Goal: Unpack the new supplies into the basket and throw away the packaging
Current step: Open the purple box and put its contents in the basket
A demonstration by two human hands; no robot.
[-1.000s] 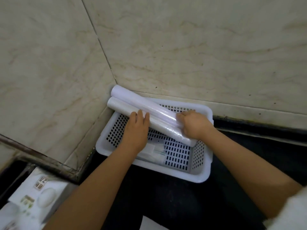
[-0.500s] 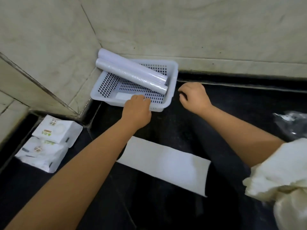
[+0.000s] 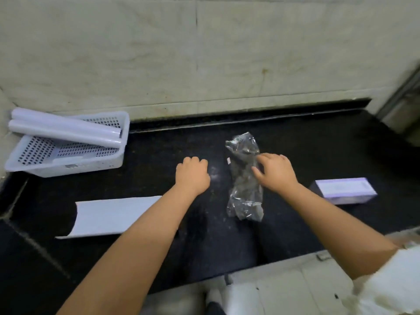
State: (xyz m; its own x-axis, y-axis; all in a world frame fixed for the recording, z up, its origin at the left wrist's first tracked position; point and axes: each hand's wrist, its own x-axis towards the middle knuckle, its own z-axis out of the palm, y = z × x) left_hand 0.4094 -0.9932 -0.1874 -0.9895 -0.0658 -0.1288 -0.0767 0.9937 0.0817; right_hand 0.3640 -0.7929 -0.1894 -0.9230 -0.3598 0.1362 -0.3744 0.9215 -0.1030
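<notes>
A white perforated basket [image 3: 68, 165] sits at the far left of the black counter, against the wall. Two white rolls [image 3: 66, 131] lie slanted across its top, and a small white packet lies inside. A crumpled clear plastic wrapper [image 3: 244, 192] lies mid-counter. My right hand [image 3: 276, 172] rests over the wrapper's upper part with fingers spread, touching it. My left hand [image 3: 193, 175] hovers to the wrapper's left with fingers curled and nothing in it. A white curved sheet of packaging [image 3: 116, 215] lies under my left forearm.
A white rectangular box [image 3: 344, 189] lies at the right of the counter. A tiled wall runs along the back. The counter's front edge meets white cabinet fronts [image 3: 284, 289] below. A metal frame [image 3: 402, 101] stands at the far right.
Both hands left the rolls in the basket and moved right across the counter. My view swung right; the right hand now lies on the clear wrapper.
</notes>
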